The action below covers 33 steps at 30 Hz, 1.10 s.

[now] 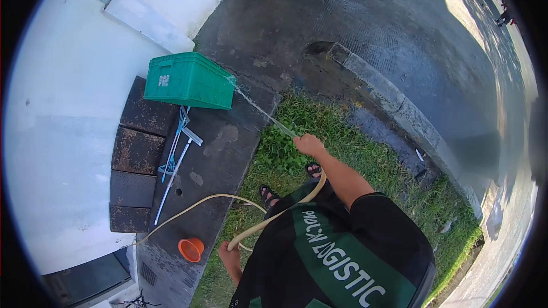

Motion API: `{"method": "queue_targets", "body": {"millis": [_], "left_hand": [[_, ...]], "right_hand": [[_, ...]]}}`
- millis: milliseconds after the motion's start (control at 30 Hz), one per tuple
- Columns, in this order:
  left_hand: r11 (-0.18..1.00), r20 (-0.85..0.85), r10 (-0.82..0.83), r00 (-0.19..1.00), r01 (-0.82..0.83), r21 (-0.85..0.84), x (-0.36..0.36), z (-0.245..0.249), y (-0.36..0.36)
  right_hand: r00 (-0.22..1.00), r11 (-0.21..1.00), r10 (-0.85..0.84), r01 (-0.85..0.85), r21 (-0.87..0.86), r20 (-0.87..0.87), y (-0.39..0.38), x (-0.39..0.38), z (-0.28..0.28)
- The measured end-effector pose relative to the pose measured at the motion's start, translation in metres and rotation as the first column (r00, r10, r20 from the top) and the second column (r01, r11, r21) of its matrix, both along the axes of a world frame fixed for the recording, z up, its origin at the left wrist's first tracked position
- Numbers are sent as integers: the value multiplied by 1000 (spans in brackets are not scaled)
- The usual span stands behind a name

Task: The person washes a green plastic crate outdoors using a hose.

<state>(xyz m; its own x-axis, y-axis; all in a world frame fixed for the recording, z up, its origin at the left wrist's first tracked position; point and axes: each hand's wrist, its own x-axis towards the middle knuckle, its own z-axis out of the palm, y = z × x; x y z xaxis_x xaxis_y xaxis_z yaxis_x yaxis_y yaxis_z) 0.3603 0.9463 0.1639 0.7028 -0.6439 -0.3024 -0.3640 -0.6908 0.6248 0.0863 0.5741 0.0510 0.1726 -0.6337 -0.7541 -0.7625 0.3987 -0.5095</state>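
My right hand [309, 145] grips the front end of a pale yellow hose [274, 220], held out ahead of me. A thin stream of water [251, 102] shoots from it onto the near end of a green plastic crate [188, 80]. The crate rests tilted beside the white wall, its inside turned out of sight. Down by my left side, my left hand [229, 259] is closed around a lower length of the same hose, its fingers partly hidden. From there the hose loops back and runs across the pavement toward the wall.
A floor squeegee [176, 178] and a blue rake [169, 159] lie on the dark pavement below the crate. An orange bucket [190, 249] is near my left hand. Rusty metal plates [137, 145] line the wall. Grass [365, 165] surrounds my feet, bordered by a concrete curb [394, 94].
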Motion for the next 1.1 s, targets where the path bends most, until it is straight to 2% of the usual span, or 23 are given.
{"method": "queue_targets", "body": {"millis": [67, 133, 267, 367, 433, 567, 633, 667, 733, 767, 833, 1033, 1100], "left_hand": [[1000, -9, -1, 1000, 1, 16, -17, 5, -10], [999, -45, 9, 999, -7, 45, -29, 5, -16], [999, -35, -35, 999, 35, 7, -38, -2, -22], [1000, -24, -15, 1000, 16, 26, -49, -4, -31], [999, -42, -37, 998, 36, -7, -50, -14, -29], [1000, -35, 18, 999, -19, -20, -63, -14, -33], [1000, -14, -25, 1000, 25, -8, -67, -14, -33], [1000, -15, -21, 1000, 21, -13, -69, -17, -31], [999, 3, -37, 999, 37, -19, -68, -23, -27], [999, 6, -32, 999, 32, -26, -68, -24, -26], [996, -44, -35, 998, 31, -80, -70, -26, -23], [998, -69, -4, 998, 0, -64, -66, -50, -10], [998, -62, 20, 998, -24, -60, -65, -52, -7]], "right_hand": [[999, 996, 25, -26, 79, 22, -2, -9, -6], [1000, 1000, 12, -13, -8, -5, 0, -20, -23], [997, 997, 76, -77, 29, 8, -1, -38, -21], [996, 995, 92, -92, -38, 16, -2, -50, -24], [991, 991, 132, -132, 9, 29, -6, -57, -33], [988, 988, 153, -153, -18, 14, -6, -64, -18], [996, 999, 52, -50, -20, 76, -5, -69, -3], [996, 998, 57, -55, -25, 74, -5, -70, -9], [981, 978, 140, -116, -172, 136, -7, -67, -25], [980, 976, 146, -121, -179, 137, -7, -65, -20], [955, 945, 181, -103, -309, 236, -6, -62, 1], [976, 948, 175, -132, -291, 126, -16, -68, -15], [970, 942, 180, -121, -312, 167, -18, -67, -11]]}}
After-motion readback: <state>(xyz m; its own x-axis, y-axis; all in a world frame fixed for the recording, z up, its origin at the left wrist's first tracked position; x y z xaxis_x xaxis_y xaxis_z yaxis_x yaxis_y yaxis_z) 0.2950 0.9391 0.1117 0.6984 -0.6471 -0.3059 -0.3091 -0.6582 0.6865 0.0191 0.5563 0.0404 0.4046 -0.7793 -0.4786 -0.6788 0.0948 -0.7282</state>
